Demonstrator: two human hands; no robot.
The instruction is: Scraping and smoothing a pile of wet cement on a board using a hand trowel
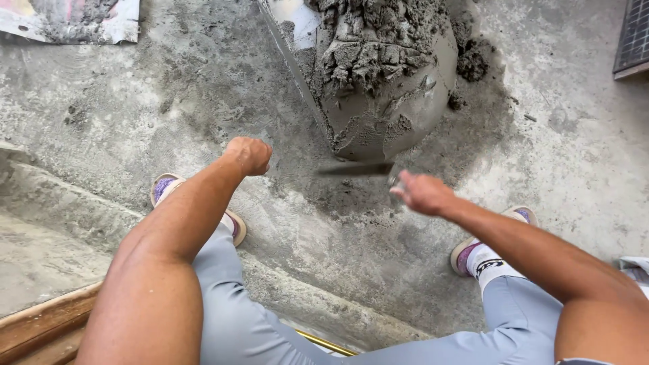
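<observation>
My right hand (422,192) grips the handle of a trowel whose blurred blade (355,169) points left, just under the near edge of a mound of wet grey mortar (378,74). The mortar lies heaped on the concrete floor, crumbly on top and smooth on its near side. My left hand (250,155) is curled into a loose fist over the floor, left of the mound, with nothing seen in it. Both forearms reach forward from the bottom of the frame.
My feet in sandals (165,186) (487,253) stand on the concrete floor (561,149). A wooden plank (40,324) lies at the lower left. A dirty sheet (74,20) is at the top left, a dark grate (634,37) at the top right.
</observation>
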